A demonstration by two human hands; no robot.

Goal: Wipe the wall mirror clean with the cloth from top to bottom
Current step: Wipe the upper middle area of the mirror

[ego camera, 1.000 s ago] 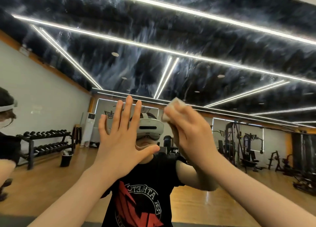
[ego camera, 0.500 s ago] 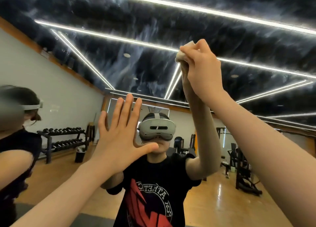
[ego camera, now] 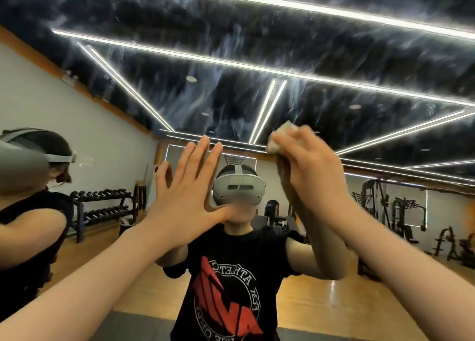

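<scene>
Two bare hands are up against the large reflective wall mirror (ego camera: pixel 334 57). The left hand (ego camera: pixel 185 199) lies flat on the glass, fingers straight and spread wide. The right hand (ego camera: pixel 308 171) curls tight around the small pale crumpled cloth (ego camera: pixel 279 138), pressing it to the mirror just above head height. Reflected there: a person in a black printed T-shirt (ego camera: pixel 226 284) and a grey headset (ego camera: pixel 239 187), plus a dumbbell rack (ego camera: pixel 102 204) at left.

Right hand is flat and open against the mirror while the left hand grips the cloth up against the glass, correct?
Sides are swapped. In the head view the left hand is flat and open against the mirror, while the right hand grips the cloth up against the glass.
</scene>
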